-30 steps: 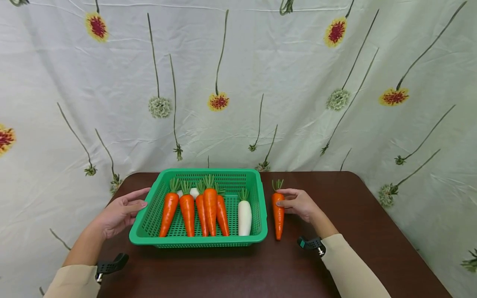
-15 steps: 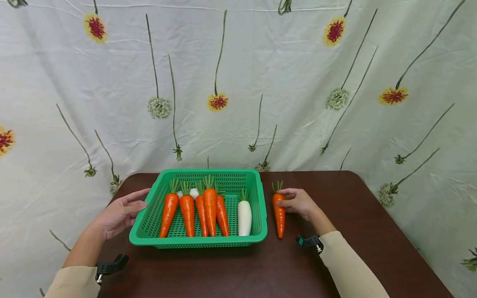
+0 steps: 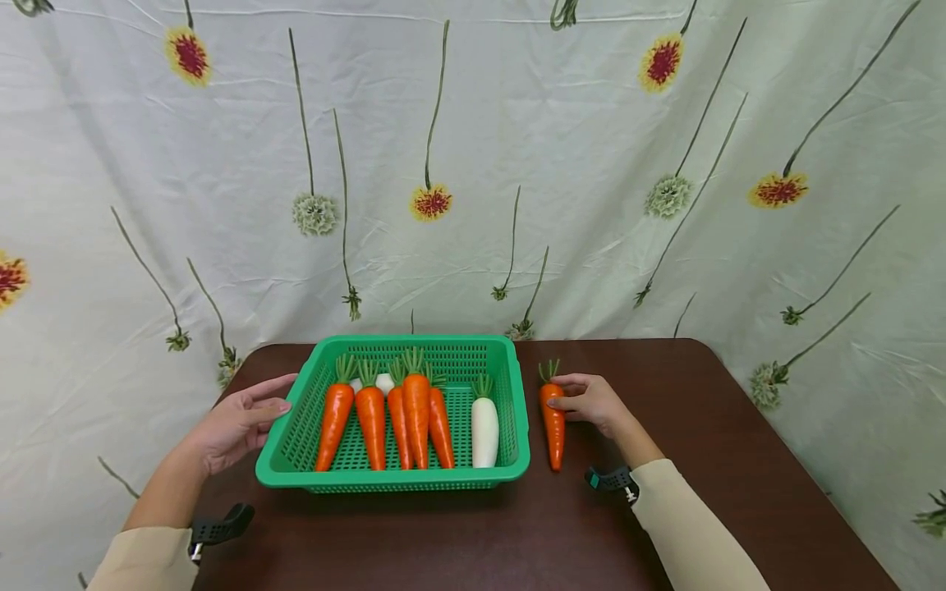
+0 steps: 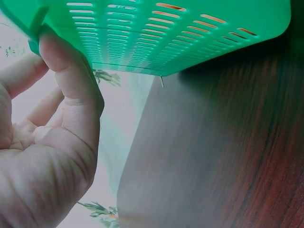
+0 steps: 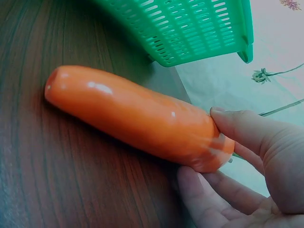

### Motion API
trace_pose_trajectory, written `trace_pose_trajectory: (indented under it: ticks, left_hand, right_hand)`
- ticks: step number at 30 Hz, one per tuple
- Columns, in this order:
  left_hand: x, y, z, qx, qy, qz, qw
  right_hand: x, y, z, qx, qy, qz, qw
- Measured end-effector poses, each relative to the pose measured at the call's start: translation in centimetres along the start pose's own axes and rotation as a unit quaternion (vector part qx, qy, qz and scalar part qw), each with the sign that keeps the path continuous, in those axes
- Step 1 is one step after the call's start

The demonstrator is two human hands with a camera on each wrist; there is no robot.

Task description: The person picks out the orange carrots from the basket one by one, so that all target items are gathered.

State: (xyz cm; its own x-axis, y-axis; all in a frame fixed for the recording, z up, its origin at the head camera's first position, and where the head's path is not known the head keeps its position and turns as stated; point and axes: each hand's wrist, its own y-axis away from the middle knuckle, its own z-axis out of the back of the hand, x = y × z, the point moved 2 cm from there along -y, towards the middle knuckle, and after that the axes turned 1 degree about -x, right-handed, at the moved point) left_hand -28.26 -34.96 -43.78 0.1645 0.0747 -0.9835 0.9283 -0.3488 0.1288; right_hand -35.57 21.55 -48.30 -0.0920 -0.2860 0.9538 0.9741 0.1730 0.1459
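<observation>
My right hand (image 3: 591, 404) pinches an orange carrot (image 3: 553, 431) near its leafy top, just right of the green basket (image 3: 392, 479). The right wrist view shows the thumb on one side of the carrot (image 5: 128, 118) and fingers on the other, with its tip end low over the table. My left hand (image 3: 236, 427) grips the basket's left rim; in the left wrist view the thumb (image 4: 59, 52) is at the rim. Inside the basket, several carrots (image 3: 336, 423) lie side by side on the left. One white radish (image 3: 484, 431) lies alone at the right.
White rounded ends (image 3: 385, 382) show behind the carrots in the basket. The dark brown table (image 3: 414, 542) has its far edge right behind the basket. Beyond it hangs a pale cloth (image 3: 473, 271) printed with flowers.
The carrot in my right hand has turned slightly, its lower tip shifting a little away from me and to the right. The left hand and basket stay in place.
</observation>
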Motion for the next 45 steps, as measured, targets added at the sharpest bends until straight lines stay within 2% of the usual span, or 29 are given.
trace_pose_trajectory:
  ticks: [19, 31, 45]
  left_hand:
    - [0.0, 0.0, -0.1, -0.002, 0.006, 0.009, 0.9999]
    - [-0.1, 0.0, -0.1, -0.007, -0.001, 0.015, 0.9999]
    - [-0.1, 0.0, -0.3, -0.009, 0.002, 0.01, 0.9999]
  right_hand:
    - [-0.2, 0.3, 0.1, 0.0, -0.022, -0.021, 0.9995]
    - [0.3, 0.9, -0.1, -0.009, 0.024, -0.007, 0.9996]
    - [0.3, 0.9, -0.2, -0.016, 0.027, 0.007, 0.9995]
